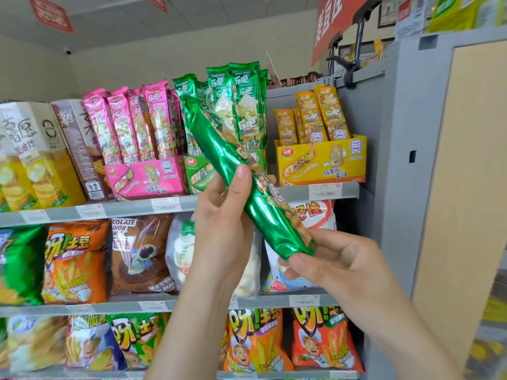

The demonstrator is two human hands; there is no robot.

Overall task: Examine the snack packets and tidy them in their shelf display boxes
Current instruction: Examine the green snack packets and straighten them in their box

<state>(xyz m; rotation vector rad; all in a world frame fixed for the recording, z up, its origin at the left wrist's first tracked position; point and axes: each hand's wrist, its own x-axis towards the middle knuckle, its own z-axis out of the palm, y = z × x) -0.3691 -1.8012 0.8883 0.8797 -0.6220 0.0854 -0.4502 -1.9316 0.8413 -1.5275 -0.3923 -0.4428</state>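
A long green foil snack packet [219,149] is held tilted in front of the shelves, its top end up left and its bottom end down right. My left hand [222,215] grips its middle, thumb pressed on the foil. My right hand [329,264] pinches its lower end. Behind it, several more green packets [241,105] stand upright in the green display box [200,174] on the top shelf. A pink display box [148,176] with pink packets [129,124] stands to the left, and a yellow display box [321,163] with yellow packets [318,116] to the right.
White and brown snack cartons [41,152] stand at the top shelf's left end. Lower shelves carry orange, green, brown and white chip bags [76,261]. A grey shelf upright [397,160] with a beige panel bounds the right side. Red signs hang overhead.
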